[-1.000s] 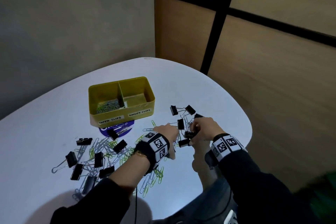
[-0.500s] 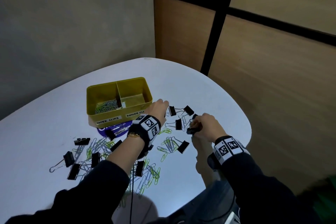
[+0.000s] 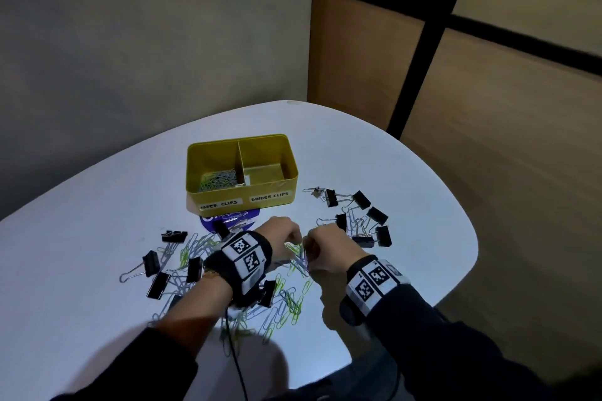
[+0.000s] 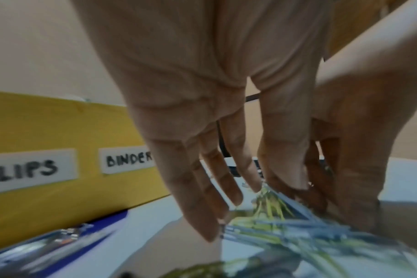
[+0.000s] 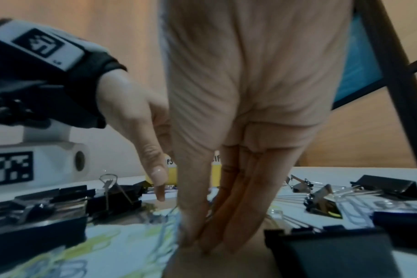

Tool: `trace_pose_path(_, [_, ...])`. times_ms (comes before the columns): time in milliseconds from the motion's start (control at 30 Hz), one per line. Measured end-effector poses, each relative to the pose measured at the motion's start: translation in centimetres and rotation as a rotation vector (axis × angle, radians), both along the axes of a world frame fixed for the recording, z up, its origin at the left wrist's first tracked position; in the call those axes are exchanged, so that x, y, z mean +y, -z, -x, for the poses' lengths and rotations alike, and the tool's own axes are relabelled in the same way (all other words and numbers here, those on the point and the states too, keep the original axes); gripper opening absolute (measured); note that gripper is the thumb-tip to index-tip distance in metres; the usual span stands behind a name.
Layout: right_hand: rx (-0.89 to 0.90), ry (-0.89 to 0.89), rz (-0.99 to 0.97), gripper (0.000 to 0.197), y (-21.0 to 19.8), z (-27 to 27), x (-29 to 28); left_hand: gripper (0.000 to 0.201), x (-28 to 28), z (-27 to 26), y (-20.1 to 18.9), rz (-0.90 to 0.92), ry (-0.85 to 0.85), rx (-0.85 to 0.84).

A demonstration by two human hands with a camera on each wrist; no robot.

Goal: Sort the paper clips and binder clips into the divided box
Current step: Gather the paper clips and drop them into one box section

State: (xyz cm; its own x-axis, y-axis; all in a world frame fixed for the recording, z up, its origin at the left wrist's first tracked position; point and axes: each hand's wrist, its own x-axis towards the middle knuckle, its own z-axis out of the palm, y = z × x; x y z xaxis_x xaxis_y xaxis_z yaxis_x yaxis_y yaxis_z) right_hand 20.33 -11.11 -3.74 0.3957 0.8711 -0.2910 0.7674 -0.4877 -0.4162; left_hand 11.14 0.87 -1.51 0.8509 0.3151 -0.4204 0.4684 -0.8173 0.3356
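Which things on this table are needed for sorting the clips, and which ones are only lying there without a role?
For the job: yellow divided box, loose paper clips, black binder clips, left hand, right hand.
Only lying about: blue disc against the box's front, black cable below the left wrist.

On the table (image 3: 84,238) you had the divided box (image 3: 242,207), paper clips (image 3: 218,181) in its left compartment, binder clips (image 3: 361,199) scattered before it, left and right.

Bare table (image 3: 81,238) left of box (image 3: 215,194); binder clips (image 3: 361,199) right
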Motion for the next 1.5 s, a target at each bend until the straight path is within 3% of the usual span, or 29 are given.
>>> trace_pose_path(100, [0.011, -0.006, -0.14, 0.031, 0.6, -0.6, 0.6, 0.031, -0.3, 2.5, -1.2, -0.156, -0.123, -0.037])
trace_pose_path(167, [-0.044, -0.049, -0.173, 0.034, 1.1, -0.7, 1.0, 0.038, -1.2, 4.0, -1.8, -0.24, -0.132, 0.061])
trace_pose_path(267, [-0.09, -0.246, -0.04, 0.045, 1.3, 0.3, 1.3, 0.051, -2.6, 5.2, -1.4, -0.263, -0.095, 0.217])
trace_pose_path(333, [-0.114, -0.327, 0.026, 0.05, 1.4, 1.1, 1.6, 0.046, -3.1, 5.3, -0.9, -0.295, -0.09, 0.252])
trace_pose_path(433, [-0.106, -0.329, -0.038, 0.053, 1.3, 1.6, 2.1, 0.028, -2.9, 5.6, -0.3, -0.31, -0.113, 0.252])
trace_pose_path(533, [-0.125, -0.389, -0.002, 0.049, 1.2, 1.8, 2.8, 0.03, -1.6, 6.9, 0.2, -0.249, -0.166, 0.16])
trace_pose_path(700, [-0.094, -0.329, -0.199, 0.03, 0.5, 3.2, 3.2, 0.027, 1.7, 10.9, 0.0, -0.177, -0.401, -0.277])
trace_pose_path(800, [-0.094, -0.347, -0.171, 0.053, -0.1, 5.3, 3.8, 0.02, 2.8, 13.2, -0.6, -0.211, -0.493, -0.406])
trace_pose_path(900, [-0.134, -0.4, -0.081, 0.06, -0.2, 7.7, 4.6, 0.019, 2.4, 15.2, -1.7, -0.168, -0.568, -0.244])
trace_pose_path(1000, [-0.143, -0.428, -0.027, 0.054, 0.3, 9.1, 5.0, 0.048, 0.8, 16.3, -2.3, -0.106, -0.57, 0.093])
trace_pose_path(1067, [-0.089, -0.411, -0.036, 0.041, 0.4, 9.1, 5.2, 0.065, -0.3, 16.4, -1.9, -0.121, -0.5, 0.27])
trace_pose_path(1167, [0.007, -0.347, -0.064, 0.026, 0.2, 7.8, 5.6, 0.072, -1.5, 16.1, -0.4, -0.09, -0.448, 0.36])
trace_pose_path(1300, [0.083, -0.113, -0.206, 0.021, -0.4, 4.4, 5.9, 0.06, -2.1, 15.0, 0.7, -0.05, -0.468, 0.285])
trace_pose_path(1433, [0.137, 0.118, -0.229, 0.022, -0.9, 0.2, 6.0, 0.05, -1.6, 14.4, 0.4, -0.01, -0.548, 0.191])
trace_pose_path(1500, [0.046, 0.152, -0.237, 0.025, -0.6, -0.9, 5.5, 0.043, -0.6, 14.6, -0.1, -0.003, -0.612, 0.127])
